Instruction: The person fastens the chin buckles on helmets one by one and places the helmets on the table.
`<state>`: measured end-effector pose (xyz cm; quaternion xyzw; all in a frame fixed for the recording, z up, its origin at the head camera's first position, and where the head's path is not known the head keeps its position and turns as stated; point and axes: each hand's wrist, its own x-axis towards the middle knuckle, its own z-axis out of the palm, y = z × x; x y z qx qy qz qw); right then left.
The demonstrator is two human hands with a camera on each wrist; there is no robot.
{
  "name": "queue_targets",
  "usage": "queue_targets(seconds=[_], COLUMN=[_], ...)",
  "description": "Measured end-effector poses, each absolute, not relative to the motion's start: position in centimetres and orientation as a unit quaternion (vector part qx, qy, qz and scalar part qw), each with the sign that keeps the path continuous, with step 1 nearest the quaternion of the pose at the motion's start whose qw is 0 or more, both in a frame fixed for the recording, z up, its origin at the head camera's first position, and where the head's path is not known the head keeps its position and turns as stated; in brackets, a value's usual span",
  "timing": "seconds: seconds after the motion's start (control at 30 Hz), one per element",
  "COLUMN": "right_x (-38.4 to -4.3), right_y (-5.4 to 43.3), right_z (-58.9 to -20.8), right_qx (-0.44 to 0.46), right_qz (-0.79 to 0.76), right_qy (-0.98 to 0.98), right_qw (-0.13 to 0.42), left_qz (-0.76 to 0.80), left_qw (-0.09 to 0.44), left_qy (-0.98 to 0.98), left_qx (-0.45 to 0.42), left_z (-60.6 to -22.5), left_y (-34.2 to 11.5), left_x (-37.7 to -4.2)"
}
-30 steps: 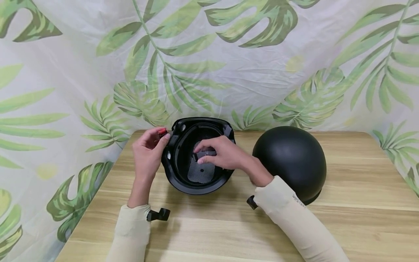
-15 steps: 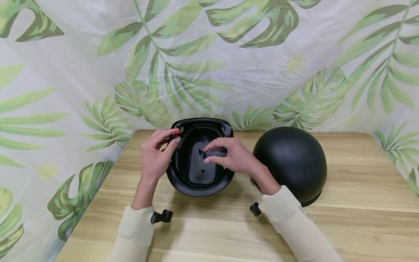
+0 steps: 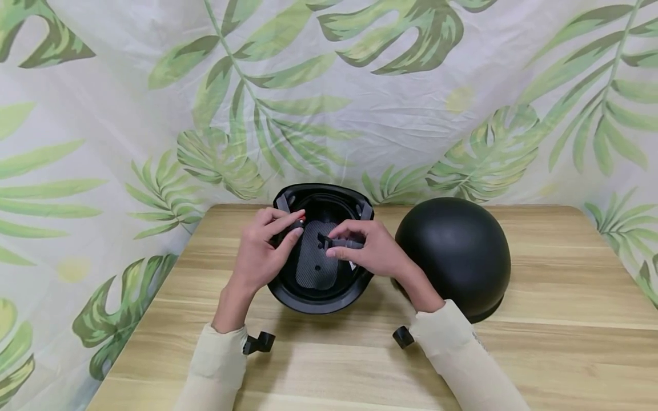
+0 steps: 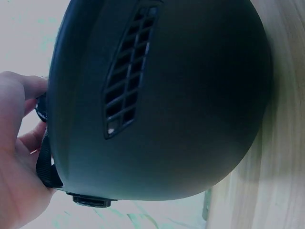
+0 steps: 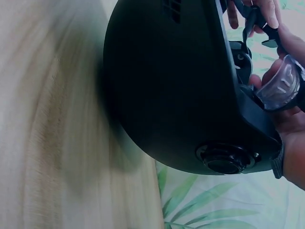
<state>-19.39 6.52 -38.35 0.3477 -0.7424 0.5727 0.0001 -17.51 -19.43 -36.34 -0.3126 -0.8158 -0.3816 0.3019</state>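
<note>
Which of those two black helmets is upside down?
The left-hand helmet in the head view, with the left hand and right hand over it. It sits hollow side up; the other helmet sits dome up.

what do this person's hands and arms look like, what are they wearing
The left hand and right hand are bare, without gloves. The left sleeve and right sleeve are long and cream; the right one has a small dark marking, too small to read. A left black fitting and right black fitting jut inward near the cuffs.
</note>
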Motion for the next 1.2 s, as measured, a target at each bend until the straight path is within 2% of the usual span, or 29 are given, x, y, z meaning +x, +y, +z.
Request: queue_targets(seconds=[0.27, 0.4, 0.63, 0.93, 1.03, 1.2], right_x=[-19.0, -18.8, -18.7, -19.8, -20.0, -19.9], right_y=[6.9, 7.1, 8.0, 8.8, 8.6, 7.5], right_z=[-38.4, -38.2, -38.3, -38.6, -38.9, -39.2], right_qx=[0.297, 0.294, 0.329, 0.312, 0.296, 0.29], right_qz=[0.633, 0.643, 0.588, 0.617, 0.646, 0.683], right_qy=[-0.712, -0.704, -0.738, -0.711, -0.69, -0.661], right_qw=[-0.066, -0.072, 0.035, 0.129, 0.135, 0.116], left_qz=[-0.339, -0.332, -0.32, -0.303, -0.303, -0.324], left_qw=[0.286, 0.279, 0.268, 0.251, 0.253, 0.264], left_qy=[-0.834, -0.844, -0.853, -0.859, -0.857, -0.842], left_qx=[-0.33, -0.315, -0.312, -0.327, -0.331, -0.34], left_z=[-35.8, -35.8, -36.3, -36.9, -37.1, -37.1], left_y=[-19.2, -19.3, -19.6, -19.8, -19.9, -19.7], left_x=[-17.0, -17.0, -17.7, -18.2, -18.3, -18.2])
